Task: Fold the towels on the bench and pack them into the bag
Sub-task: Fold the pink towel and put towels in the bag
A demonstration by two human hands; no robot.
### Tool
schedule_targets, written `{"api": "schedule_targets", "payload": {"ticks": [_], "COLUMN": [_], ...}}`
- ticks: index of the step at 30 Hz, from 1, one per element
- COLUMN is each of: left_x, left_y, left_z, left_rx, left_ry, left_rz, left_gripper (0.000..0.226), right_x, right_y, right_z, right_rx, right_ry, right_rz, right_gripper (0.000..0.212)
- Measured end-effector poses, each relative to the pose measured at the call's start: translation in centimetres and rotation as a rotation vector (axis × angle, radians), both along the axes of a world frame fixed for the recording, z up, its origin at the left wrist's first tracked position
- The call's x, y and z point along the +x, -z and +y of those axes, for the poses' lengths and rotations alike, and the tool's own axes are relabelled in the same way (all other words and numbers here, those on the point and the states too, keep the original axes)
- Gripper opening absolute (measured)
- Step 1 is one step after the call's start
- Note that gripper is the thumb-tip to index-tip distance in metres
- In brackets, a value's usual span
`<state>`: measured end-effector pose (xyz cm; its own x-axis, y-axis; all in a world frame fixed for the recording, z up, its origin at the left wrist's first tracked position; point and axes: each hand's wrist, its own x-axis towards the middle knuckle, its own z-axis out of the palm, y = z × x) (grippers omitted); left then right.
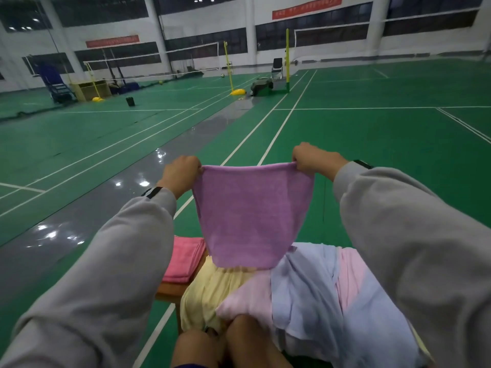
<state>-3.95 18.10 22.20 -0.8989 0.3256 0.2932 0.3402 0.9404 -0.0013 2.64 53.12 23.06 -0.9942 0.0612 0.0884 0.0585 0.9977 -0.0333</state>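
Fold step: left hand [180,172] and right hand [309,158] each pinch a top corner of the purple towel [252,216], hanging below the fingers over the unfolded pile [305,282]. Next: bring corners together.

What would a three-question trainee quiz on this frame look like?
1. True or false: the left hand and right hand each pinch a top corner of the purple towel.
2. What colour is the folded towel on the bench? A yellow, B pink, C blue.
3. Is the bag in view?
Key: 1 true; 2 B; 3 no.
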Motion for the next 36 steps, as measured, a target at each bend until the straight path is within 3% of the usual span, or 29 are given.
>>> {"api": "schedule_targets", "payload": {"ticks": [3,7,10,17,27,32,36], "left_x": [0.2,0.8,0.8,0.7,0.0,-0.8,-1.9], "left_y": [-0.6,-1.2,-1.3,-1.2,0.1,2.3,3.4], "left_z": [-0.5,-0.8,-1.2,-1.3,-1.1,-0.9,-1.1], "left_rx": [-0.142,-0.256,-0.246,-0.144,-0.005,0.186,0.262], "left_ry": [0.013,0.03,0.021,-0.005,-0.063,-0.175,-0.162], "left_rz": [0.072,0.136,0.171,0.217,0.209,-0.011,-0.062], "left_gripper": [0.01,0.015,0.014,0.014,0.015,0.009,0.011], "right_x": [0.8,1.2,1.5,1.8,1.3,0.9,0.3], "right_y": [-0.8,-1.6,-2.0,-2.0,-1.5,0.1,1.1], "right_z": [-0.1,-0.7,-0.9,-1.4,-2.4,-2.3,-2.1], "right_rx": [0.147,0.273,0.392,0.46,0.403,0.27,0.148], "right_ry": [-0.06,-0.092,-0.116,-0.135,-0.066,-0.035,-0.003], "right_rz": [0.057,0.112,0.111,0.108,0.131,0.13,0.109], "right_gripper": [0.023,0.017,0.012,0.017,0.015,0.016,0.012]}}
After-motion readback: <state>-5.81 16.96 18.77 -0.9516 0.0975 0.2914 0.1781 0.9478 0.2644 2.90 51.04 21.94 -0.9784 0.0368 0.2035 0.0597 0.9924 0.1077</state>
